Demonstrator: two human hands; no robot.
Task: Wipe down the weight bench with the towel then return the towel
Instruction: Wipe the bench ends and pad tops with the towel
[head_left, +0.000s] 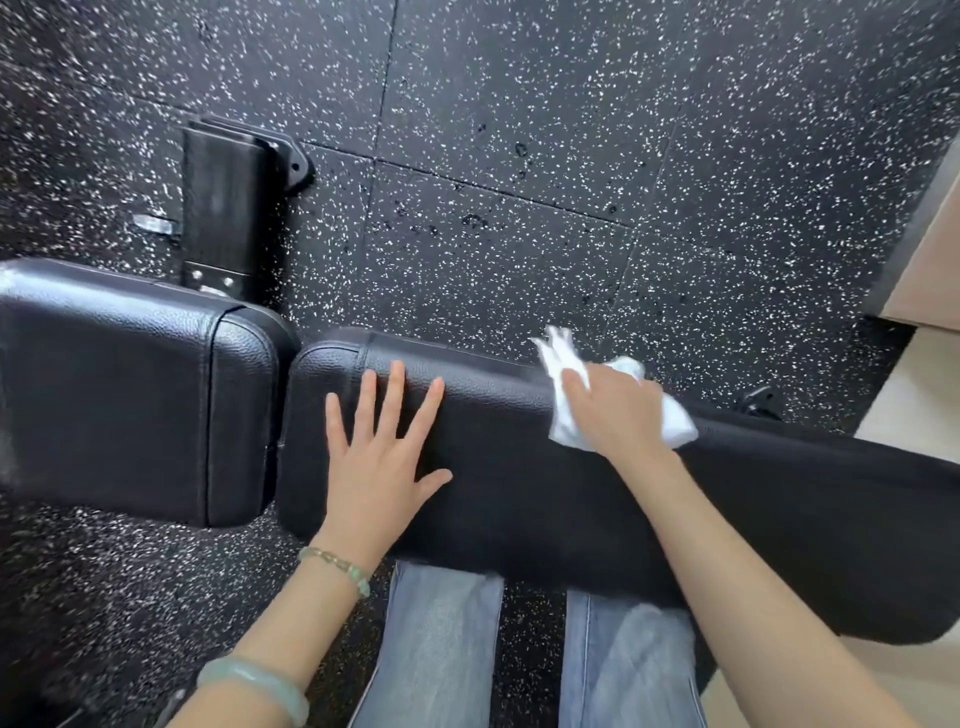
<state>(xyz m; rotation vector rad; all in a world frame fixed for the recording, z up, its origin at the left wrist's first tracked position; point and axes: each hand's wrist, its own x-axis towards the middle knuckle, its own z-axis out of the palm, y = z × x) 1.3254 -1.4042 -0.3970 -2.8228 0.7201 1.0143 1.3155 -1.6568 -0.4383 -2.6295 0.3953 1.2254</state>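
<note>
- Towel (566, 415): soft, light; hold bunched.
- Right hand (615, 410) grips it on the bench's (519, 499) far edge.
- Left hand (382, 467) flat on bench, fingers spread.

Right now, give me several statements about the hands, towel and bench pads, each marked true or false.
1. The right hand holds the white towel against the long bench pad. True.
2. The left hand grips the towel. False: it rests flat on the long pad, fingers spread.
3. A gap separates the long pad from the seat pad. True.
4. The towel lies on the seat pad. False: it is at the long pad's far edge.
5. The bracelets are on the right wrist. False: they are on the left wrist.
</note>
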